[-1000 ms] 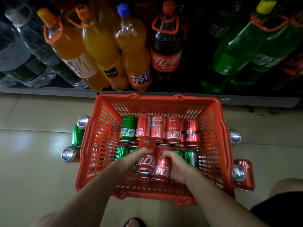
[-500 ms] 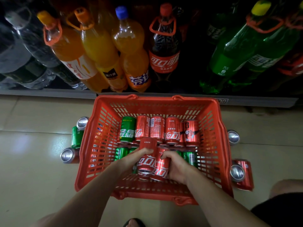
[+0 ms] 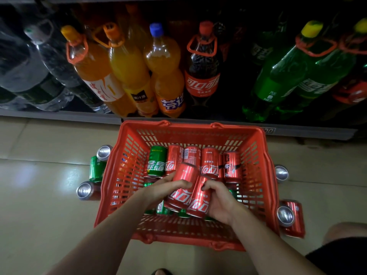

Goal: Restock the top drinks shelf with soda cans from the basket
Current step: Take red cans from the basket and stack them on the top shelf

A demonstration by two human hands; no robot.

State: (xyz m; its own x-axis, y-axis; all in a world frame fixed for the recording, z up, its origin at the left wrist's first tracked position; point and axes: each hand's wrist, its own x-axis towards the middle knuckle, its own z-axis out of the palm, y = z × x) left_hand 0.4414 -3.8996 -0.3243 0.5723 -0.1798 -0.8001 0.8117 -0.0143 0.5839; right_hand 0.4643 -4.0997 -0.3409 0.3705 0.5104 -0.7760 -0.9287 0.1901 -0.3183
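- Since the earlier frame, both red cola cans have risen clear of the pile and tilted; the left hand (image 3: 168, 187) wraps one red cola can (image 3: 181, 187), the right hand (image 3: 220, 201) the other red cola can (image 3: 200, 197).
- Each hand is clamped on its own can; the two cans touch side by side above the near middle of the red basket (image 3: 266, 175).
- More red cans and a green soda can (image 3: 156, 162) lie in a row along the far side of the basket floor.
- Advised technique: lift both cans straight up past the rim, keeping fingers round the can bodies, then turn them upright.
- Top drinks shelf: not visible; only the bottom bottle shelf (image 3: 59, 116) shows.
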